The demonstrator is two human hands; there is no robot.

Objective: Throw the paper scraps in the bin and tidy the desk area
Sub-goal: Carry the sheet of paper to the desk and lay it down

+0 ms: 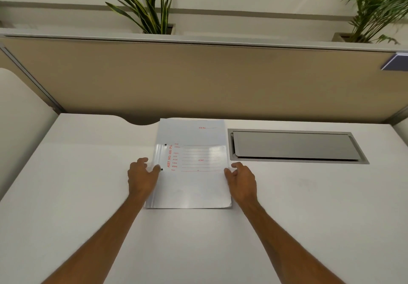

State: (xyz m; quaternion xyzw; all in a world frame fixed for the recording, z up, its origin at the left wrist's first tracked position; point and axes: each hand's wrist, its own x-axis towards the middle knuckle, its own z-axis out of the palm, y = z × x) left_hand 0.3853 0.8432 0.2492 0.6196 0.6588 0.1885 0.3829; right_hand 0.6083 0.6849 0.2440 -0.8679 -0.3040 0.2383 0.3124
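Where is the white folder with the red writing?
The white folder lies flat mid-desk, near the back partition, between the left hand and right hand, just left of the grey cable hatch.

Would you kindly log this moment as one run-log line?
left hand: on file folder left edge | right hand: at right edge | folder: flat on desk | scraps, bin: not visible

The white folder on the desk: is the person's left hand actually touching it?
Touching. In the head view the left hand rests on the left edge of the white folder, its thumb lying over the cover beside the lower punched hole.
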